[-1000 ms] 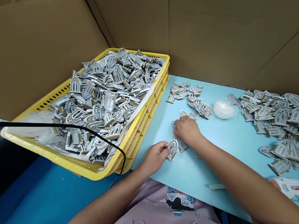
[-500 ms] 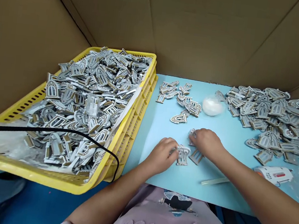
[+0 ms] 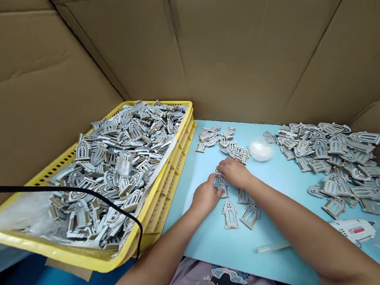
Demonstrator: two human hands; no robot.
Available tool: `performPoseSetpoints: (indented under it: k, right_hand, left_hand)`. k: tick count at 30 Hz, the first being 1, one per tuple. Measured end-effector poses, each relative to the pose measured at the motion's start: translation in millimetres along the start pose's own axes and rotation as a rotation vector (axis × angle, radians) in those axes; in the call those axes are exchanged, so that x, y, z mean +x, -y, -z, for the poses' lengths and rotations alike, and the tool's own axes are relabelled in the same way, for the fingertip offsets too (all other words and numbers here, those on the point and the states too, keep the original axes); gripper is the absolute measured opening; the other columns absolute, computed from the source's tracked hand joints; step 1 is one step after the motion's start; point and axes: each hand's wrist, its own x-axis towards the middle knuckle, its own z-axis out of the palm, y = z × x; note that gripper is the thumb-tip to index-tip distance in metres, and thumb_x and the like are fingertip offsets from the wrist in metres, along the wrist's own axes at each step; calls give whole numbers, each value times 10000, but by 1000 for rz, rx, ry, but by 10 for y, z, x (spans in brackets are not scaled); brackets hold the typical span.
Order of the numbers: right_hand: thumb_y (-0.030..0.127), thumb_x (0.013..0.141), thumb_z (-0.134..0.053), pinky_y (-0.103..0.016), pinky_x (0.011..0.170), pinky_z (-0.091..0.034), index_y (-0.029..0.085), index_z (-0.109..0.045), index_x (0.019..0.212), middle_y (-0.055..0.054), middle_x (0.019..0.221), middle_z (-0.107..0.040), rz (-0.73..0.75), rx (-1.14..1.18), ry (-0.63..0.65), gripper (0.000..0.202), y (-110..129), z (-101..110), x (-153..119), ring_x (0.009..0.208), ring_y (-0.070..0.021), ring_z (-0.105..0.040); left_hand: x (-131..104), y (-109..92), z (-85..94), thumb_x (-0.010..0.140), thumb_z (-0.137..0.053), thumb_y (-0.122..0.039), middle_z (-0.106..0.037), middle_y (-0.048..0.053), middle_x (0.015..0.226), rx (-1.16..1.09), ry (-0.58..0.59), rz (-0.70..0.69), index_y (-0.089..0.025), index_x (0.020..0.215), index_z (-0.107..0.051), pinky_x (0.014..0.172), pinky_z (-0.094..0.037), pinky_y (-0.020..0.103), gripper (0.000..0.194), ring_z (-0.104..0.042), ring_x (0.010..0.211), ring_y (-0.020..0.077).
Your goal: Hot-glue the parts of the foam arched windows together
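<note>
My left hand [image 3: 205,194] is closed at the fingertips on a small arched window piece [image 3: 222,187], grey-white with an openwork middle, at the table surface. Just beyond it, my right hand [image 3: 235,172] pinches another arched piece [image 3: 218,171], mostly covered by the fingers. Two more window pieces, one upright to my view [image 3: 230,215] and one slanted [image 3: 250,215], lie flat in front of me. A further piece [image 3: 243,196] rests under my right wrist, partly hidden.
A yellow crate [image 3: 172,172] heaped with such pieces stands left, a black cable [image 3: 93,192] crossing it. Another heap [image 3: 334,151] lies right. A white glue gun [image 3: 352,229], a clear stick [image 3: 274,246], and a round white lump [image 3: 261,150] are on the blue table. Cardboard walls surround it.
Both hands have moved away from me to the left, toward the small group of pieces. Two window pieces now lie laid out near the table's front. The view has tilted upward.
</note>
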Motion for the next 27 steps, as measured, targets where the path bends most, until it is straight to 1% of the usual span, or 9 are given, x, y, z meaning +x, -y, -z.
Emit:
performPoseSetpoints:
  k: [3, 6, 11, 14, 17, 19, 22, 24, 27]
  right_hand:
    - [359, 987, -639, -463, 973, -544, 138, -651, 1177, -95, 1203, -652, -54, 53, -44, 292, -41, -35, -34, 1111, -229, -637]
    - [358, 987, -638, -465, 975, -545, 141, -649, 1184, -94, 1213, -649, -166, 128, -133, 293, -119, 15, -126, 1121, -231, -635]
    - [370, 1007, -607, -422, 923, -572, 160, -624, 1252, -98, 1232, -642, -511, 254, -283, 323, -339, 150, -424, 1063, -209, -650]
    - [387, 1010, -603, -355, 801, -596, 146, -624, 1229, -76, 1106, -669, -741, 323, -238, 326, -514, 156, -688, 907, -169, -670]
    - [387, 1011, -604, -316, 739, -595, 138, -637, 1176, -63, 1045, -672, -873, 367, -144, 300, -602, 87, -943, 840, -147, -664]
    - [383, 1010, -606, -322, 751, -596, 139, -638, 1174, -66, 1061, -671, -895, 371, -114, 295, -584, 32, -1070, 858, -151, -665]
    - [374, 1003, -615, -382, 856, -589, 148, -644, 1185, -83, 1144, -664, -846, 319, -137, 292, -499, -2, -1139, 975, -184, -665]
    - [367, 999, -619, -441, 960, -555, 160, -650, 1193, -97, 1230, -645, -777, 257, -182, 285, -447, 21, -1074, 1100, -217, -638]
    - [358, 1001, -612, -489, 1044, -505, 181, -638, 1249, -110, 1339, -600, -650, 181, -235, 306, -401, 90, -805, 1216, -246, -588]
  left_hand:
    - [18, -14, -2, 982, -629, -411, -668, 86, 1168, 88, 2, -29, -173, 1322, -579, 881, -580, 435, 418, -678, 983, 215]
    - [49, -31, 36, 987, -615, -432, -682, 75, 1111, 152, -6, -75, -174, 1329, -575, 868, -580, 430, 430, -683, 947, 209]
    - [181, -129, 160, 997, -605, -414, -674, 89, 1169, 192, -69, -148, -169, 1330, -577, 876, -587, 432, 414, -684, 983, 213]
    - [326, -266, 159, 988, -624, -391, -638, 106, 1277, 198, -112, -186, -173, 1316, -590, 933, -572, 464, 395, -659, 1091, 240]
    - [517, -450, 51, 983, -632, -391, -620, 112, 1315, 208, -125, -185, -175, 1314, -594, 955, -564, 479, 397, -644, 1133, 253]
    - [654, -566, -42, 981, -635, -388, -620, 112, 1314, 215, -124, -143, -172, 1309, -595, 950, -566, 478, 395, -645, 1130, 253]
    - [830, -678, -133, 980, -640, -379, -623, 111, 1307, 207, -103, -71, -169, 1303, -598, 939, -572, 470, 388, -649, 1120, 250]
    - [903, -705, -143, 978, -642, -375, -624, 109, 1304, 183, -77, -45, -171, 1304, -597, 933, -575, 464, 387, -651, 1115, 248]
    - [930, -702, -95, 977, -645, -373, -623, 108, 1306, 130, -43, -37, -175, 1305, -597, 932, -575, 460, 386, -651, 1119, 248]
